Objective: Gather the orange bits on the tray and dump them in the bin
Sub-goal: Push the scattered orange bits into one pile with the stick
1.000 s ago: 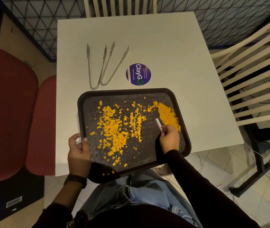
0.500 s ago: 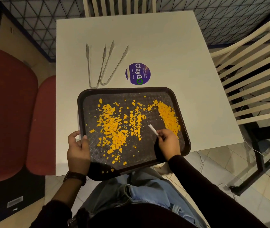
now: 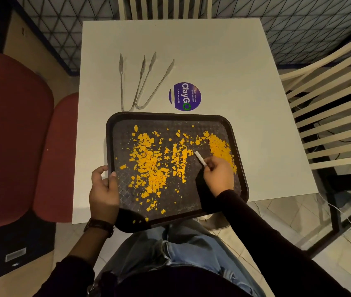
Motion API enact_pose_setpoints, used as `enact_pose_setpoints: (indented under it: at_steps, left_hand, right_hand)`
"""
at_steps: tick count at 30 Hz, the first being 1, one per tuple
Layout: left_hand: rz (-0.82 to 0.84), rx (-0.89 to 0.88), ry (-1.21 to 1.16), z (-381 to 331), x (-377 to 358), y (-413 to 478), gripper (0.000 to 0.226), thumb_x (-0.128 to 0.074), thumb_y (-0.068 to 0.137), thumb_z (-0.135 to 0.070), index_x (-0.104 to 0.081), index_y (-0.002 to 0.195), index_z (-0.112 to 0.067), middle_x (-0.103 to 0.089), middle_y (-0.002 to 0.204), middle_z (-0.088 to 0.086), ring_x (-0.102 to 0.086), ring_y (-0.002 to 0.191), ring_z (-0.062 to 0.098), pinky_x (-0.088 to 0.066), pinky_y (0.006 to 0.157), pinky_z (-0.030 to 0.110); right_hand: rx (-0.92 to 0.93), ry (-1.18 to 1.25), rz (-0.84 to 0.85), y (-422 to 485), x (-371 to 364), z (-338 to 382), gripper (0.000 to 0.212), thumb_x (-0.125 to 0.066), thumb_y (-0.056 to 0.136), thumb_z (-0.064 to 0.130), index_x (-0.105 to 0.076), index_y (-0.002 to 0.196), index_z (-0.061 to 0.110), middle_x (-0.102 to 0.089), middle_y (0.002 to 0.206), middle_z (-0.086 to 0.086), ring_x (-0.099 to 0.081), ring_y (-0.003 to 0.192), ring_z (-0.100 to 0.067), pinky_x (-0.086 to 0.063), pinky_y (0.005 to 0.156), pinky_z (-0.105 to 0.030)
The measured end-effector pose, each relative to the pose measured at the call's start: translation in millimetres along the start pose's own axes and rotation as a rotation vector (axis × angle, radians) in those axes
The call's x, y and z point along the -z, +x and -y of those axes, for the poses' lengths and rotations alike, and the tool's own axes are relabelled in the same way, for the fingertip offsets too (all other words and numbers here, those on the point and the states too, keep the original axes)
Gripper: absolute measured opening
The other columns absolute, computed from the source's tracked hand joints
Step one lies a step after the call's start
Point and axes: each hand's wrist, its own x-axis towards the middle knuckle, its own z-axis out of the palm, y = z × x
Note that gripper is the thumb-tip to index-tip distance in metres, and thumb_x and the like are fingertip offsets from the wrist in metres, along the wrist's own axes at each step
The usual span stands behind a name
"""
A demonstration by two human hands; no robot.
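Note:
A dark tray (image 3: 166, 116) lies on the white table (image 3: 223, 67), its near edge hanging over my lap. Orange bits (image 3: 151, 166) are scattered over its left and middle, with a denser strip (image 3: 220, 146) near the right rim. My left hand (image 3: 103, 189) grips the tray's left rim. My right hand (image 3: 218, 174) pinches a small white stick (image 3: 200, 158), its tip on the tray floor between the middle bits and the right strip. No bin is in view.
Two metal tongs (image 3: 142, 82) lie beyond the tray on the left. A purple round sticker (image 3: 184, 96) sits on the table behind the tray. A red chair (image 3: 14, 136) stands left, a slatted cream chair (image 3: 330, 103) right, another at the far side.
My right hand has slid the white stick leftward, from beside the right strip of bits toward the middle of the tray. My left hand stays on the rim.

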Motion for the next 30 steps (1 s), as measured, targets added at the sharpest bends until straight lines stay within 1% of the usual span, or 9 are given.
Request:
enact_pose_setpoints:
  at_steps: [3, 7, 10, 12, 15, 17, 21, 25, 30]
  left_hand:
    - [-0.001, -0.022, 0.005, -1.0, 0.7, -1.1, 0.023, -0.045, 0.097, -0.025, -0.043, 0.118, -0.017, -0.056, 0.069, 0.034, -0.055, 0.065, 0.047, -0.046, 0.061, 0.05]
    - [0.009, -0.045, 0.016, -0.1, 1.3, -2.1, 0.024, -0.045, 0.097, -0.024, -0.043, 0.119, -0.014, -0.052, 0.063, 0.033, -0.044, 0.052, 0.035, -0.039, 0.055, 0.041]
    - [0.018, -0.046, 0.014, 0.3, 1.7, -3.7, 0.025, -0.046, 0.097, -0.023, -0.043, 0.12, -0.013, -0.056, 0.067, 0.033, -0.053, 0.059, 0.045, -0.044, 0.056, 0.043]
    - [0.023, -0.051, 0.018, 2.5, 1.5, -3.7, 0.026, -0.046, 0.097, -0.022, -0.043, 0.12, -0.011, -0.057, 0.066, 0.032, -0.054, 0.061, 0.046, -0.044, 0.056, 0.039]
    - [0.026, -0.036, 0.021, 4.9, 0.9, -2.0, 0.026, -0.046, 0.097, -0.022, -0.042, 0.12, -0.012, -0.057, 0.065, 0.03, -0.053, 0.058, 0.039, -0.042, 0.057, 0.034]
    - [0.022, -0.038, 0.023, 4.1, 0.4, -1.2, 0.025, -0.046, 0.097, -0.022, -0.042, 0.12, -0.011, -0.058, 0.065, 0.028, -0.053, 0.057, 0.034, -0.041, 0.057, 0.031]
    - [0.018, -0.029, 0.018, -1.4, 1.6, -0.1, 0.026, -0.046, 0.097, -0.022, -0.044, 0.12, -0.011, -0.057, 0.065, 0.028, -0.054, 0.059, 0.038, -0.038, 0.055, 0.027]
    - [0.023, -0.041, 0.038, -5.8, 1.6, -0.5, 0.025, -0.045, 0.097, -0.022, -0.044, 0.12, -0.011, -0.047, 0.055, 0.02, -0.041, 0.048, 0.025, -0.033, 0.051, 0.028]
    - [0.037, -0.033, 0.054, -7.3, 2.4, -1.1, 0.025, -0.046, 0.097, -0.021, -0.044, 0.12, -0.011, -0.051, 0.058, 0.025, -0.043, 0.05, 0.025, -0.033, 0.051, 0.028]
  right_hand:
    - [0.026, -0.012, 0.063, -14.9, -9.3, -4.5, 0.021, -0.053, 0.083, 0.004, -0.068, 0.096, 0.012, -0.066, 0.089, -0.009, -0.059, 0.078, -0.022, -0.045, 0.069, -0.026]
    - [0.017, 0.019, 0.061, -3.5, -17.8, 3.3, 0.03, -0.051, 0.087, 0.006, -0.065, 0.114, 0.011, -0.063, 0.105, -0.01, -0.058, 0.091, -0.022, -0.042, 0.08, -0.024]
    - [-0.035, 0.039, 0.04, 23.8, -23.0, 13.5, 0.032, -0.051, 0.089, 0.007, -0.061, 0.119, 0.009, -0.06, 0.122, -0.014, -0.058, 0.106, -0.027, -0.047, 0.095, -0.032]
    - [-0.1, 0.082, 0.023, 40.6, -22.7, 19.3, 0.032, -0.05, 0.089, 0.006, -0.06, 0.12, 0.008, -0.059, 0.126, -0.015, -0.06, 0.107, -0.029, -0.048, 0.098, -0.039]
    - [-0.125, 0.103, -0.016, 52.2, -17.0, 22.7, 0.03, -0.049, 0.09, 0.005, -0.062, 0.117, 0.005, -0.066, 0.113, -0.015, -0.063, 0.096, -0.029, -0.047, 0.085, -0.028]
    - [-0.117, 0.112, -0.048, 47.6, -11.3, 24.6, 0.025, -0.05, 0.09, 0.005, -0.064, 0.111, 0.004, -0.068, 0.105, -0.015, -0.063, 0.094, -0.028, -0.045, 0.081, -0.027]
    - [-0.105, 0.14, 0.0, 15.4, -12.3, 21.4, 0.013, -0.054, 0.088, 0.007, -0.066, 0.094, 0.006, -0.067, 0.092, -0.009, -0.061, 0.081, -0.018, -0.048, 0.075, -0.027]
    - [-0.092, 0.141, 0.034, -6.6, -22.3, 12.0, 0.013, -0.054, 0.087, 0.006, -0.067, 0.085, 0.004, -0.068, 0.089, -0.01, -0.062, 0.081, -0.021, -0.05, 0.079, -0.03]
    - [-0.132, 0.188, -0.016, 22.0, -18.2, 26.3, 0.016, -0.053, 0.089, 0.005, -0.068, 0.09, 0.002, -0.067, 0.089, -0.013, -0.057, 0.076, -0.018, -0.044, 0.071, -0.025]
